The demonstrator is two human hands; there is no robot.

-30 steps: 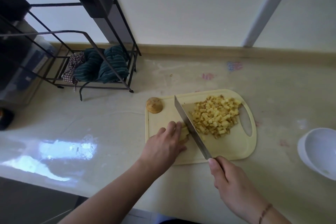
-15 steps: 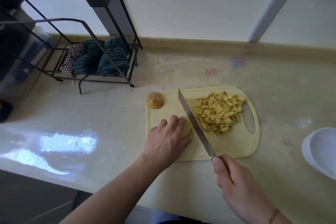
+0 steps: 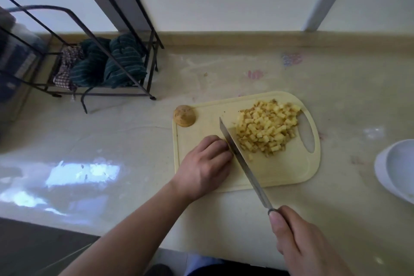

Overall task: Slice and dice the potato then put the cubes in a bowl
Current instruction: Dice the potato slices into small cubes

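Two bare forearms come into the picture from the bottom edge. The left hand [image 3: 205, 167] has no ring, no watch and no glove on it, and its forearm is bare along all the length that shows, so no sleeve is seen on this side. The right hand [image 3: 301, 240] is also bare of rings and gloves; its thumbnail is short and has no visible polish. The right wrist goes out of the picture at the lower edge, so it cannot be told what is worn there. Low in the middle, between the arms, there is dark clothing with a lighter bluish part.
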